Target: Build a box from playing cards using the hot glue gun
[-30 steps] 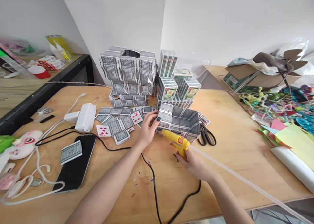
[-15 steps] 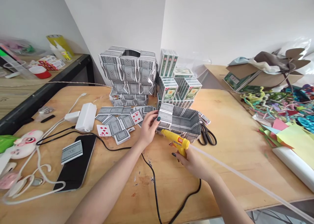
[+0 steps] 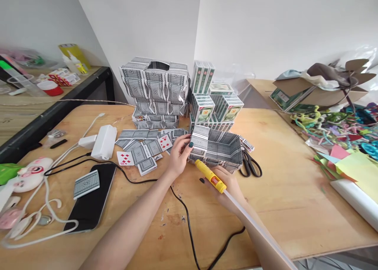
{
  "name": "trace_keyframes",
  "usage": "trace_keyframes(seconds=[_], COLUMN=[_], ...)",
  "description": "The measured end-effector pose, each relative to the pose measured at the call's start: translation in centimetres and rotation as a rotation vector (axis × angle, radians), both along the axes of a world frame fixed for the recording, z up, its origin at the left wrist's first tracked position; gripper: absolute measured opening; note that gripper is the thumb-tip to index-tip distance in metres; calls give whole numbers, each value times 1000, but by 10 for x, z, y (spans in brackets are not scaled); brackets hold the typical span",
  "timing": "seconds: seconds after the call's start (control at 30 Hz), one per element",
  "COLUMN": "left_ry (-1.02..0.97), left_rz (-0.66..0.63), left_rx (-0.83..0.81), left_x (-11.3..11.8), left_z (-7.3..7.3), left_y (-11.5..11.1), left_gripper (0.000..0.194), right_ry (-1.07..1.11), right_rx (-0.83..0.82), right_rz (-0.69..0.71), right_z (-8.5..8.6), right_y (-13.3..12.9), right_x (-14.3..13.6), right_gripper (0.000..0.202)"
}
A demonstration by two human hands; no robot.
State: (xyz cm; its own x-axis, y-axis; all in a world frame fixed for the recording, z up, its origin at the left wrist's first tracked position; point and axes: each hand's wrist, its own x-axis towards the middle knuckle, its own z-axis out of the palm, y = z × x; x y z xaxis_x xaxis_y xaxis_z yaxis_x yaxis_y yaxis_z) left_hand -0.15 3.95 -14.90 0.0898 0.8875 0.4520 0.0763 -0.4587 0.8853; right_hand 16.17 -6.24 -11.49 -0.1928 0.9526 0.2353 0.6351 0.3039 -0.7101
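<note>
My left hand (image 3: 179, 153) grips the left end of an open box made of playing cards (image 3: 223, 149), thumb outside near a folded card strip (image 3: 201, 138) that bends over that end. My right hand (image 3: 226, 185) is closed round a yellow hot glue gun (image 3: 211, 176) with a long clear glue stick running out of its back. The gun's front end is near the lower left side of the box; whether it touches cannot be made out. Loose playing cards (image 3: 147, 165) lie to the left of my left hand.
Behind stand a larger card-built structure (image 3: 153, 84) and stacked card packs (image 3: 203, 110). Scissors (image 3: 251, 165) lie right of the box. A phone (image 3: 93, 199), a white adapter (image 3: 104, 142) and a black cord (image 3: 189, 222) are on the table; coloured paper (image 3: 354, 163) lies at right.
My right hand has turned the glue gun so its back end points lower and closer to me, and the glue stick now runs down over my forearm. My left hand stays on the box.
</note>
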Motion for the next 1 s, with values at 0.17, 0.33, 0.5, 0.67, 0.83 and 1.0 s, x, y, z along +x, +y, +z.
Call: trace_keyframes(seconds=[0.17,0.33,0.5,0.67,0.83,1.0], left_ry=[4,-5,-5,2,12,5], left_rz=[-16,-24,-24,-23,-18,-16], left_rx=[-6,3,16,27,25,44], left_x=[-1,-3,-4,-4,-4,-4], left_z=[2,0,-1,-1,-1,-1], left_y=[0,1,2,3,2,2], left_gripper=[20,23,22,21,21,21], right_ry=[-129,-220,-188,-124,-97,-106], right_rx=[57,148,175,154,132,127], right_rz=[-20,-35,-50,-62,-77,-67], right_z=[-5,-12,-12,-8,-4,-7], right_y=[4,7,6,6,9,11], right_x=[0,-2,-5,-4,-3,-5], right_gripper=[13,20,25,23,22,25])
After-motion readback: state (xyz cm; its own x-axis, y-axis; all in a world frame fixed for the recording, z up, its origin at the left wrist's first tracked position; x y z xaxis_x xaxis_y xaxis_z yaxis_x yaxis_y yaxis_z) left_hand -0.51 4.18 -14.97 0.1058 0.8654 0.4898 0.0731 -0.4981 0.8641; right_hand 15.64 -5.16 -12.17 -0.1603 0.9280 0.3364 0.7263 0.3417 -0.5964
